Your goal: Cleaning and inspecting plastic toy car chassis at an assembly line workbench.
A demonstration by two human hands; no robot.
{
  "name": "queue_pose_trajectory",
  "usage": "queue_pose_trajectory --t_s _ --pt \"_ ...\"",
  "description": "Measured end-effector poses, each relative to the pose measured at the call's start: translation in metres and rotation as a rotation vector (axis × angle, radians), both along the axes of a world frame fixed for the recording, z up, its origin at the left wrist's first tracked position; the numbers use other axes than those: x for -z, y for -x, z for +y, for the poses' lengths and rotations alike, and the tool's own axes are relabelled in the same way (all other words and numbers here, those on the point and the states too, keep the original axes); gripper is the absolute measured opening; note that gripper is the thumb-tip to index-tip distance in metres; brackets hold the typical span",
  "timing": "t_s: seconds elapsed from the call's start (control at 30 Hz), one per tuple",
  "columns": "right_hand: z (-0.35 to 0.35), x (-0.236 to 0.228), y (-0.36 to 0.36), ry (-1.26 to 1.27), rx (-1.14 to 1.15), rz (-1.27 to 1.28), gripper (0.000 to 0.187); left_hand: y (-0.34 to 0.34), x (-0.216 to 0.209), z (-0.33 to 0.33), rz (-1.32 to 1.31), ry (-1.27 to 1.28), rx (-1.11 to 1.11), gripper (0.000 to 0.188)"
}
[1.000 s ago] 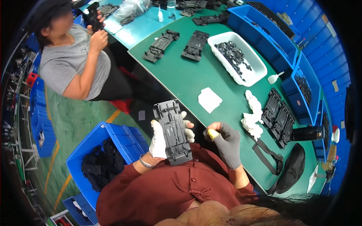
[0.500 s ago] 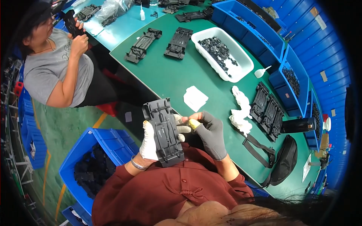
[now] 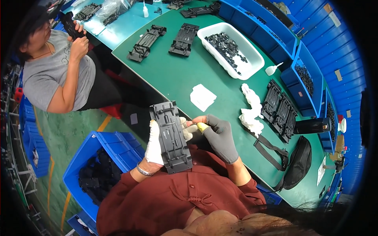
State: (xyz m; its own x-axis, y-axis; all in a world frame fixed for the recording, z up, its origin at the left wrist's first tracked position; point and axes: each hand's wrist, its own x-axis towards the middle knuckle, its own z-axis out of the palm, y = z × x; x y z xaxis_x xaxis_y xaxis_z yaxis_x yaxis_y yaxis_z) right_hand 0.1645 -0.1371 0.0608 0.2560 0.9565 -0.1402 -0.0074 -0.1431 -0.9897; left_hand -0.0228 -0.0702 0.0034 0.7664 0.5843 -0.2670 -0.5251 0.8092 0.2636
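In the head view, your left hand (image 3: 154, 144), gloved in white, gripped a black plastic frame (image 3: 170, 137) in front of your torso, just beside the edge of the green table (image 3: 177, 74). Your left thumb lay along one side of the frame; the palm was hidden behind it, and fingertips showed past its other side. Your right hand (image 3: 220, 137), in a grey glove, was just beside those fingertips, thumb and forefinger drawn close together; whether they pinched anything could not be told.

The contents of the blue bin (image 3: 84, 153) were too dark to make out singly, and the picture's rim cut off the far table.

A stretch of green tabletop ran between the paper (image 3: 203, 97) and the white tub (image 3: 256, 63); the white cloth (image 3: 251, 114) and black bag (image 3: 299, 163) bounded your right side. Near your left elbow stood the bin.

Pale marks on the frame were too small to read; the co-worker's shirt (image 3: 45, 84) bore dark lettering.
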Motion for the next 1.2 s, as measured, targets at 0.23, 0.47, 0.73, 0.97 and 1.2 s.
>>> queue_pose_trajectory --t_s 0.23,0.47,0.73,0.97,1.2 --pt "-0.004 0.002 -0.003 0.035 0.041 0.132 0.023 -0.001 -0.005 0.001 -0.152 0.241 -0.018 0.092" --pt "-0.007 0.003 -0.001 0.059 -0.008 -0.019 0.019 0.002 -0.006 0.000 0.061 -0.056 0.050 0.094" --pt "-0.012 0.009 -0.005 0.021 0.068 -0.026 0.012 0.001 -0.012 0.005 -0.028 -0.182 0.167 0.090" --pt "-0.011 0.001 0.000 0.044 0.134 -0.059 0.010 -0.002 -0.008 0.007 -0.024 -0.247 0.188 0.087" --pt "-0.009 0.003 0.008 -0.378 0.158 -0.773 0.020 -0.009 0.002 0.003 -0.023 -0.180 0.155 0.109"
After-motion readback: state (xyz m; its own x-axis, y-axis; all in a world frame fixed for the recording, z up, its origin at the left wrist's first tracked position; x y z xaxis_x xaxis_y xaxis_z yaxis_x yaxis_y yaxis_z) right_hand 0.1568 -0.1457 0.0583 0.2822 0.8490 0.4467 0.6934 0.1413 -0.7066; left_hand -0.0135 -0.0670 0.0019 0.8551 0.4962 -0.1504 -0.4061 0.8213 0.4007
